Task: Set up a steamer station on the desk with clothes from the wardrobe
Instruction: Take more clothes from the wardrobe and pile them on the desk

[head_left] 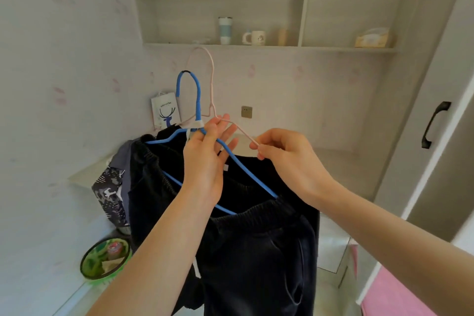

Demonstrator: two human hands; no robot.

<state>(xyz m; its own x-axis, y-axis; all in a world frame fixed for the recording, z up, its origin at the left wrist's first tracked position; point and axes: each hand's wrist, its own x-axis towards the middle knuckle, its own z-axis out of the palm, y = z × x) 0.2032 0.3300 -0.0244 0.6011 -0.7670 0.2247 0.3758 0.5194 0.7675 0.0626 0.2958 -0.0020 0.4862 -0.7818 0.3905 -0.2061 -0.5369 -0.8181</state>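
Note:
A blue hanger [195, 100] and a thin pink hanger [211, 79] are held up side by side in front of me above the desk [341, 164]. My left hand [209, 159] grips both at the neck where their shoulders meet. My right hand [284, 154] pinches the right arm of the pink hanger. Dark navy trousers [259, 254] with an elastic waistband hang from the blue hanger. A dark top behind them hides most of the pink hanger's lower part.
A patterned bag [110, 195] and a white paper bag [165, 111] stand at the desk's left. A green bin [105, 259] sits on the floor below. The shelf above holds a tumbler [225, 30], a mug [256, 38] and a tissue pack [373, 38]. The wardrobe door [436, 123] is at right.

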